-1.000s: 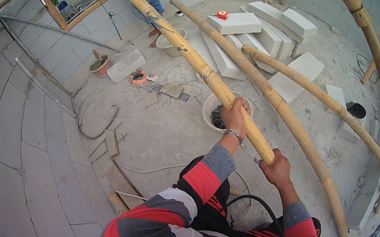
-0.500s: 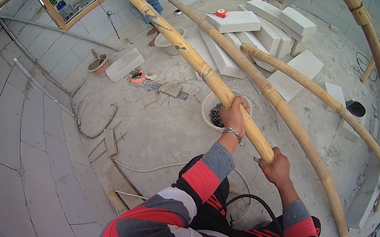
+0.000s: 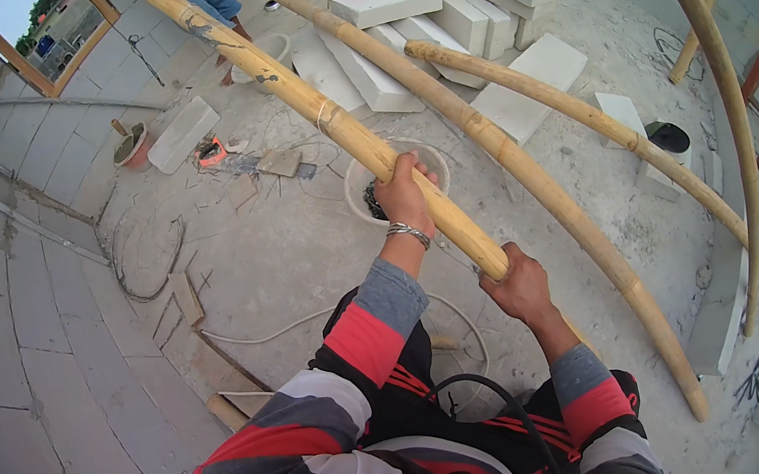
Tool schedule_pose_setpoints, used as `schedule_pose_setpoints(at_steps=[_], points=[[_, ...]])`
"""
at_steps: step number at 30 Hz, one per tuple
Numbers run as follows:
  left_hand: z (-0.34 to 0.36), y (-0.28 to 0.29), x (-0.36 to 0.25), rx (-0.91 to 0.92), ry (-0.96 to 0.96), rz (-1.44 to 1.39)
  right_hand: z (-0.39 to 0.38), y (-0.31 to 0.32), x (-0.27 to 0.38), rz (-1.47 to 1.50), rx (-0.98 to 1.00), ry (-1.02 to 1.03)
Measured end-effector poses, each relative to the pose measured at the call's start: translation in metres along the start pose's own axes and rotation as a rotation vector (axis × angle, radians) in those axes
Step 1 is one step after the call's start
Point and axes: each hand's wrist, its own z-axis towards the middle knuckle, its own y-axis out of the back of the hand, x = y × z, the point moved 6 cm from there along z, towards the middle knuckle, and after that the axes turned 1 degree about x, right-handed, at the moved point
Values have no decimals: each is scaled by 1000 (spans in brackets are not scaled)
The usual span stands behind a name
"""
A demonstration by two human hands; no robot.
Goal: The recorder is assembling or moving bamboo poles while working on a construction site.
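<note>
A dusty grey concrete floor (image 3: 271, 256) carries everything. Near its far left corner sit a reddish bucket (image 3: 140, 155) and, just beside it, a pale block (image 3: 184, 134). A dark looped cable (image 3: 182, 243) lies along the left edge, with a short wooden piece (image 3: 186, 298) near it. Toward the far right corner lies a heap of pale blocks (image 3: 461, 19). Near the middle stand a whitish tub (image 3: 355, 190) and, beyond it, flat scraps (image 3: 280, 162); a pale cord (image 3: 256, 340) curves nearer.
</note>
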Motion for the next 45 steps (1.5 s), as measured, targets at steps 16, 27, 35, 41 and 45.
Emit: schedule_pose_setpoints(at_steps=[16, 27, 35, 41, 45], points=[[47, 10, 9, 158, -19, 237, 0, 3, -33, 36, 42, 125], [60, 25, 17, 211, 48, 228, -2, -2, -34, 101, 26, 152], [73, 32, 25, 206, 67, 195, 0, -3, -35, 80, 21, 148], [48, 21, 27, 170, 22, 184, 0, -4, -34, 69, 46, 121], [52, 21, 27, 208, 37, 153, 0, -4, -32, 70, 35, 118]])
